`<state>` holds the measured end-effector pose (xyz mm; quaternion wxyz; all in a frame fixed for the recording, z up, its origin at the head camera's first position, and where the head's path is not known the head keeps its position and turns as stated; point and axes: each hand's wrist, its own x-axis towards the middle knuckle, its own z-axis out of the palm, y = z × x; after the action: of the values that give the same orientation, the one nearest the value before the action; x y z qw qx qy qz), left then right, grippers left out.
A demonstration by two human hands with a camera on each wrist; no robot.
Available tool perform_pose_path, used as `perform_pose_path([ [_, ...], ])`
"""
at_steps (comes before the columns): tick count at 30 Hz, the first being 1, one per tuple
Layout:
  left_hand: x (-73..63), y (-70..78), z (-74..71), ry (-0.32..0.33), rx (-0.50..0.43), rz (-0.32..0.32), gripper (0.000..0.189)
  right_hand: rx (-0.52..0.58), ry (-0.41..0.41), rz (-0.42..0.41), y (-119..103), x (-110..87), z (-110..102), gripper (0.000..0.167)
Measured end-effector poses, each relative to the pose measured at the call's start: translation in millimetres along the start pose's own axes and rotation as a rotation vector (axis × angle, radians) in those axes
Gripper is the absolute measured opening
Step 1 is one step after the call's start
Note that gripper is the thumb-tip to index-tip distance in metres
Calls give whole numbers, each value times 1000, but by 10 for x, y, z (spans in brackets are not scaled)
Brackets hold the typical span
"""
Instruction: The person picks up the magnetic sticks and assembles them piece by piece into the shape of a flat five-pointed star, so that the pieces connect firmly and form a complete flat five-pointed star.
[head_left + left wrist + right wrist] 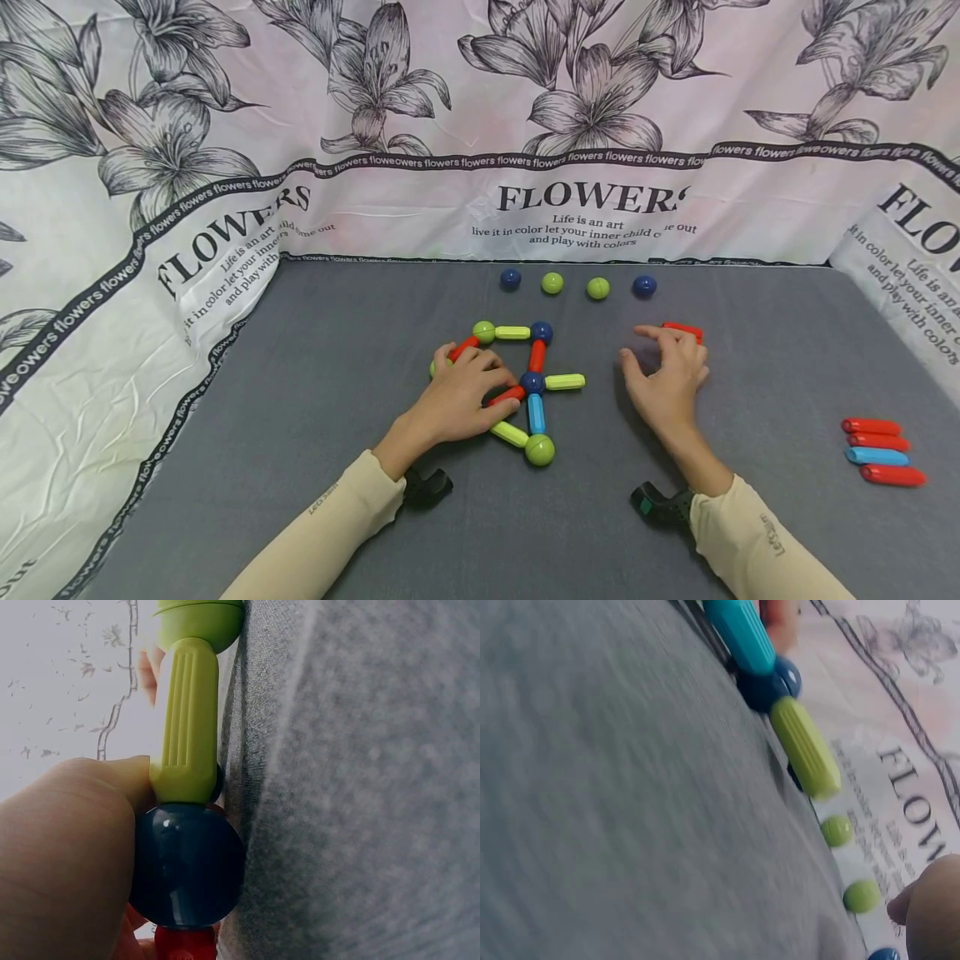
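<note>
In the head view, magnetic sticks and balls lie joined in a figure on the grey table. My left hand (459,398) covers its left part and pinches a red stick (507,395) between thumb and fingers. That stick meets a dark blue ball (532,383), from which a yellow-green stick (565,382) points right and a light blue stick (536,414) runs to a green ball (540,450). In the left wrist view, a blue ball (187,866) sits beside the hand. My right hand (669,379) holds nothing, thumb and index apart; another red stick (684,332) lies just beyond its fingers.
Blue and green balls stand in a row along the back edge, among them a green ball (597,288) and a blue ball (644,287). Three red sticks and a blue stick (877,456) lie at the right. A flower-printed cloth (420,208) hangs behind.
</note>
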<state>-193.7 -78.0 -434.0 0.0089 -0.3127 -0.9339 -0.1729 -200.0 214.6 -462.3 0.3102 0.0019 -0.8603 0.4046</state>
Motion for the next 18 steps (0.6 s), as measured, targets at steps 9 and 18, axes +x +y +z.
perform_pose_path([
  [9,-1,3,-10,-1,4,0,25,-154,70,178,157,133,-169,48],
  [18,-7,-5,0,2,6,3,25,-141,17,218,274,182,-288,41],
])
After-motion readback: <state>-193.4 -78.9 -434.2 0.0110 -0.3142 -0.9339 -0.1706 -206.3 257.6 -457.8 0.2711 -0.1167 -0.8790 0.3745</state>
